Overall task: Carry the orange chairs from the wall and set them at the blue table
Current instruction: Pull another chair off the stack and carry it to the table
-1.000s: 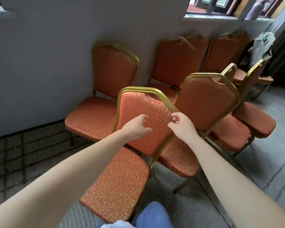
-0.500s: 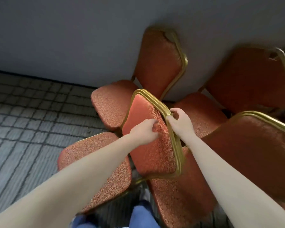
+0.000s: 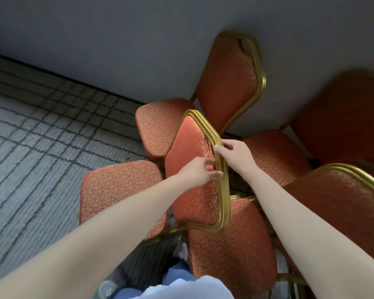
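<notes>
Both arms reach out to the middle of the frame. The left hand (image 3: 198, 171) and the right hand (image 3: 234, 156) each wrap their fingers round the gold edge (image 3: 221, 190) of an orange chair (image 3: 188, 147). Its back stands in the middle, with its seat to the lower left. A gray wall (image 3: 117, 39) runs along the top. Gray carpet (image 3: 41, 147) spreads wide on the left. The other orange chairs (image 3: 229, 78) crowd close on the right.

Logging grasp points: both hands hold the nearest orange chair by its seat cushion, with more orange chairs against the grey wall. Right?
Not quite. The head view shows the left hand and right hand holding the nearest orange chair by its backrest's gold frame, not its seat cushion. More orange chairs do stand against the grey wall.
</notes>
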`<state>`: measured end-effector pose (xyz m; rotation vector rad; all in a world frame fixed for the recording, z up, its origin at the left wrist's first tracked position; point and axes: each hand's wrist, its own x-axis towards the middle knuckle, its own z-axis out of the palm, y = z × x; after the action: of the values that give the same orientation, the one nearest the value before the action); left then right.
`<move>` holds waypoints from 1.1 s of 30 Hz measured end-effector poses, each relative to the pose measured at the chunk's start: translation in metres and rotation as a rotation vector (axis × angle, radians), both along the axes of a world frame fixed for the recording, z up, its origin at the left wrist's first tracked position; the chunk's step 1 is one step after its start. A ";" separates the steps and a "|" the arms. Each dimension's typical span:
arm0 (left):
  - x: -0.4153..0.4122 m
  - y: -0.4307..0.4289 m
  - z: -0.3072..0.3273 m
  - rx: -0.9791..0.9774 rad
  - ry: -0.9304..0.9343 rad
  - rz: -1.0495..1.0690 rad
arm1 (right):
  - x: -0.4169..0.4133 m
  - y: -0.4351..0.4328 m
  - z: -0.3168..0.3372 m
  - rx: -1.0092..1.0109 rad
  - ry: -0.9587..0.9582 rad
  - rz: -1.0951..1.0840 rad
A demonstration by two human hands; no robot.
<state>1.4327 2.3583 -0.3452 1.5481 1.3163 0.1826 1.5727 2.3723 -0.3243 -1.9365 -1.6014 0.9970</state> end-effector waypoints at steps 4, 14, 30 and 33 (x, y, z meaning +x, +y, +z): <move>0.001 -0.002 -0.002 -0.044 -0.037 0.059 | -0.002 0.004 0.004 -0.031 -0.047 0.015; -0.016 -0.016 0.021 0.089 0.107 0.150 | -0.036 -0.005 0.025 -0.044 -0.034 0.052; -0.220 -0.088 0.096 0.345 0.204 0.569 | -0.232 -0.042 0.091 0.086 0.398 0.360; -0.259 -0.102 0.102 0.344 0.239 0.665 | -0.273 -0.046 0.095 0.096 0.413 0.471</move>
<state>1.1735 2.2562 -0.2436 1.3782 2.0459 0.6861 1.2998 2.3265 -0.2290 -1.2021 -1.8406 1.3642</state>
